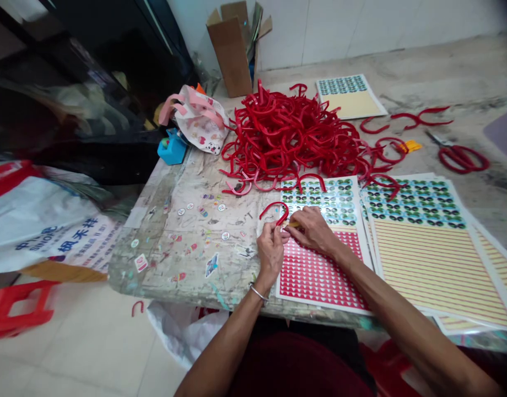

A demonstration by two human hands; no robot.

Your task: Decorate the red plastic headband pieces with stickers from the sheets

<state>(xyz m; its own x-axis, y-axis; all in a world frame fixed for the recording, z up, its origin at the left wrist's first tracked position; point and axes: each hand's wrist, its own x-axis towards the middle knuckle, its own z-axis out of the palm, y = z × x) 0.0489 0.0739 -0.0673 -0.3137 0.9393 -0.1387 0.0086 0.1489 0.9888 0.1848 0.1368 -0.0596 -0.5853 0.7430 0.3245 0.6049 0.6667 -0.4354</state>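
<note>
My left hand (271,249), with a bracelet on its wrist, is closed around the lower end of a hook-shaped red plastic band (278,205). The band's curved end points up and to the left. Close beside it, the fingers of my right hand (314,227) pinch a small yellow strip (294,224) at the band's end. Under my right hand lies a sticker sheet (319,270), with green pictures on top and red and white rows below. To its right are overlapping sheets (435,264) with green pictures and yellow strips.
A big heap of red bands (295,132) covers the table's middle. Scissors (460,157) and another sheet (350,102) lie behind on the right. A patterned bag (201,118), blue tape dispenser (172,149) and cardboard box (232,58) stand at the back left. Loose stickers dot the tabletop (162,237).
</note>
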